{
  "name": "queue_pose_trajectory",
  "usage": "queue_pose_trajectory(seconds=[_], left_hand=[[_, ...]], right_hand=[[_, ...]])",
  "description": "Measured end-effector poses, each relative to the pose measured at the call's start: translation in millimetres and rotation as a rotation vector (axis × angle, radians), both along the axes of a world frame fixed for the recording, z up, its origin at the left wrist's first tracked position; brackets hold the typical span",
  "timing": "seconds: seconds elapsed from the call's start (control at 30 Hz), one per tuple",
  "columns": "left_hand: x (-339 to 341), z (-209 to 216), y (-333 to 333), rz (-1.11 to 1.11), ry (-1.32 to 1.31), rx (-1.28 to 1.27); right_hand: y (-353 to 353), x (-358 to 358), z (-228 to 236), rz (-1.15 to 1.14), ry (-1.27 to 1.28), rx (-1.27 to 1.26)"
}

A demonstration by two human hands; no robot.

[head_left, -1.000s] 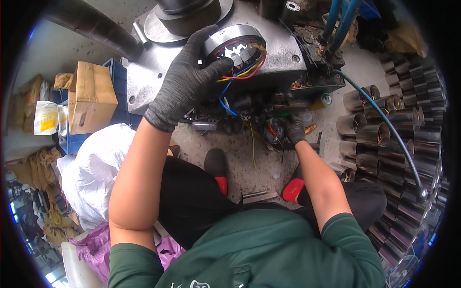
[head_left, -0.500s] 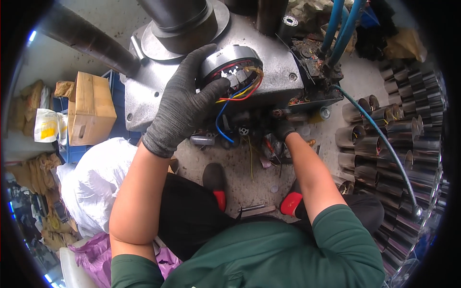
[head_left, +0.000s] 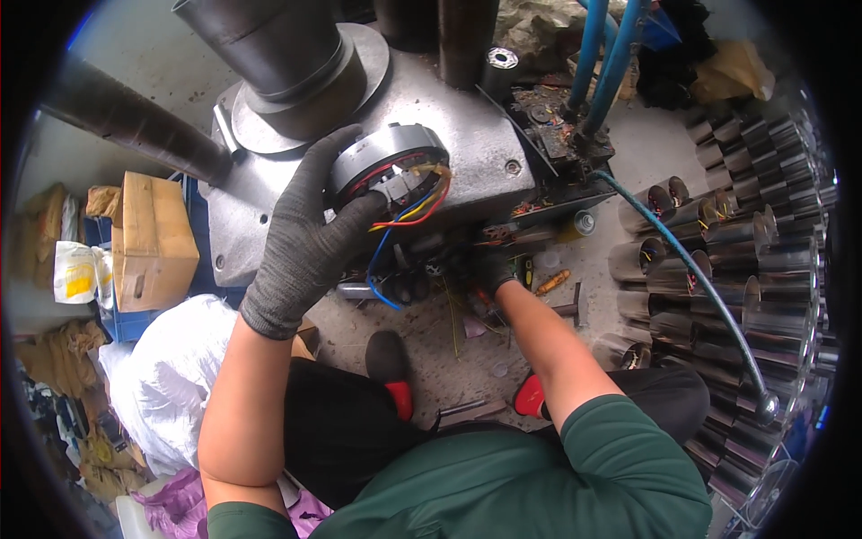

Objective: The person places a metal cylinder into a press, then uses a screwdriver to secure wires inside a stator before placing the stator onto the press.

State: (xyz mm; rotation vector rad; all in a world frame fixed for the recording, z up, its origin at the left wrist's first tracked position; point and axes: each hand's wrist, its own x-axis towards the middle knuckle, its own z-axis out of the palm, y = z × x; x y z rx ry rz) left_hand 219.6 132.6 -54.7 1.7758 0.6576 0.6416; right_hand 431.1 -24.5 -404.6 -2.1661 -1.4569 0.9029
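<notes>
The gloved left hand [head_left: 301, 238] is clamping the rim of a ring-shaped motor part [head_left: 386, 151], thumb at its inner side. Red, yellow and blue wires [head_left: 435, 199] are hanging from it. Lower, the gloved right hand [head_left: 492, 269] is sitting among dark, blurred parts [head_left: 411, 286]; whether it is gripping anything, I cannot tell. An orange-handled tool [head_left: 551, 282] is lying nearby on the floor [head_left: 449, 368]. Metal cylinders [head_left: 745, 292] are filling the right side. Behind the motor part, a metal machine bed [head_left: 476, 153] is supporting a dark column [head_left: 269, 54].
</notes>
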Motion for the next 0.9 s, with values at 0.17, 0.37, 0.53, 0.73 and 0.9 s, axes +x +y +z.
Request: queue_pose_trajectory(seconds=[0.17, 0.37, 0.53, 0.73, 0.9], left_hand=[[5.7, 4.0, -1.0, -0.005, 0.002, -0.013], [-2.7, 0.0, 2.1, -0.016, 0.035, 0.060], [10.5, 0.2, 2.8, -0.038, -0.013, 0.023], [-2.2, 1.9, -0.2, 0.031, -0.010, -0.029], [-1.8, 5.5, -1.6, -0.011, -0.004, -0.062]], right_hand=[[-4.6, 0.5, -16.8, 0.005, -0.262, 0.043], [4.3, -17.0, 38.0, -0.085, -0.298, 0.057], [-14.7, -6.5, -29.3, -0.011, -0.479, 0.491], [8.5, -8.2, 5.4, -0.068, -0.022, -0.025], [17.0, -13.0, 4.3, -0.064, 0.173, 0.103]])
